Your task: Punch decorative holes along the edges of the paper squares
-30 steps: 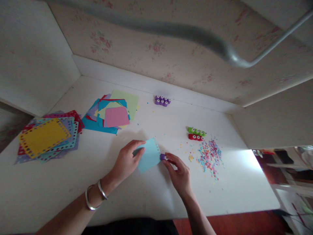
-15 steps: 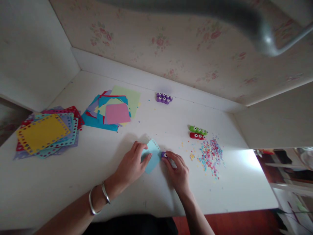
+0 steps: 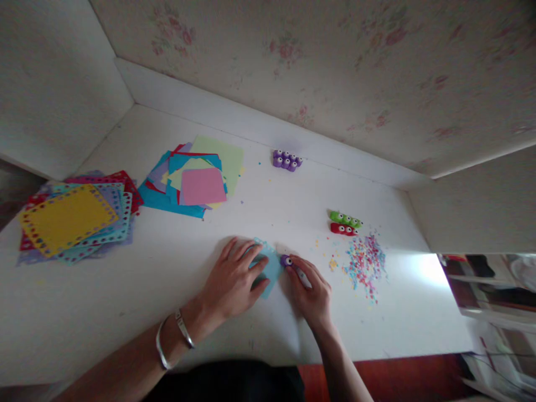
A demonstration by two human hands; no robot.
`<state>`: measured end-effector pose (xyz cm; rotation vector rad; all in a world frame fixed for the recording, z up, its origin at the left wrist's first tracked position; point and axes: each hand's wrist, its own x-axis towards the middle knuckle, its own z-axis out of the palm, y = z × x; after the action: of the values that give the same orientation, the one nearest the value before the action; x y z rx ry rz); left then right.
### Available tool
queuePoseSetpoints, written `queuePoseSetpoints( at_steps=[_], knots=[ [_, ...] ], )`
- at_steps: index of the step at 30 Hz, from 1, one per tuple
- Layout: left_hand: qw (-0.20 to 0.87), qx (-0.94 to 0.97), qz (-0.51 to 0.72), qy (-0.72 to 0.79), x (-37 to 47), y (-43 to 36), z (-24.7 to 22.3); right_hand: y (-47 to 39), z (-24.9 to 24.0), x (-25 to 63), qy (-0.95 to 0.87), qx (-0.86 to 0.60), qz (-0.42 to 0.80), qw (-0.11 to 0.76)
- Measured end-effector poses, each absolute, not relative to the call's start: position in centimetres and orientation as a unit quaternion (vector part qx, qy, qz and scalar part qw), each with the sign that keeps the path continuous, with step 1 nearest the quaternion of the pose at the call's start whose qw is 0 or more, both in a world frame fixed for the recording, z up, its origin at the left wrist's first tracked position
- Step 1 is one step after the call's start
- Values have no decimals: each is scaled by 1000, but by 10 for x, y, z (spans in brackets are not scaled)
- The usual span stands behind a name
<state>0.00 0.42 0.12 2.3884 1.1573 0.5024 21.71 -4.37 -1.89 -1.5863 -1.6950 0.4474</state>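
A light blue sheet of paper point(image 3: 274, 273) lies on the table, with small punched holes along its far edge. My left hand point(image 3: 234, 276) rests over the sheet's left part, fingers spread and lying flat, hiding some of it. Beside the sheet's right edge, my right hand point(image 3: 312, 287) grips a small purple paper punch point(image 3: 286, 261) between thumb and fingers. A white, dark-centred button shows on top of the punch. Whether the paper's edge sits inside its slot, I cannot tell.
Punched, colourful sheets point(image 3: 69, 218) are stacked at left, near a pile of plain coloured paper point(image 3: 203, 187). Several purple punches point(image 3: 287, 161) stand by the wall. Green punches point(image 3: 345, 218) and red punches point(image 3: 343, 229) sit at right, by scattered confetti point(image 3: 366, 262).
My left hand's fingers have spread out flatter over the blue sheet, and the sheet has turned slightly. My right hand still holds the purple punch at its right edge. The camera view has shifted.
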Motion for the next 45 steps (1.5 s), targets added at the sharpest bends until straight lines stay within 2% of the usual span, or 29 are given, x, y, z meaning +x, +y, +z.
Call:
queuePoseSetpoints(
  at_steps=[25,29,33,35,38,40,45],
  knots=[
    [206,862,137,443,6,-6,2,-45,-23,219,-638,-636,205,382],
    [199,862,142,444,6,-7,2,-45,-13,215,-582,-654,221,430],
    [187,870,135,435,5,-8,0,-39,10,206,-413,-577,333,621],
    [184,871,133,435,5,-8,-2,-31,25,200,-349,-487,447,665],
    [185,870,131,437,5,-8,-3,-15,42,194,-296,-397,612,616],
    [188,869,133,437,5,-8,-3,-3,47,191,-274,-369,677,575],
    [197,866,138,438,4,-8,-1,18,37,190,-259,-363,721,530]
  ],
)
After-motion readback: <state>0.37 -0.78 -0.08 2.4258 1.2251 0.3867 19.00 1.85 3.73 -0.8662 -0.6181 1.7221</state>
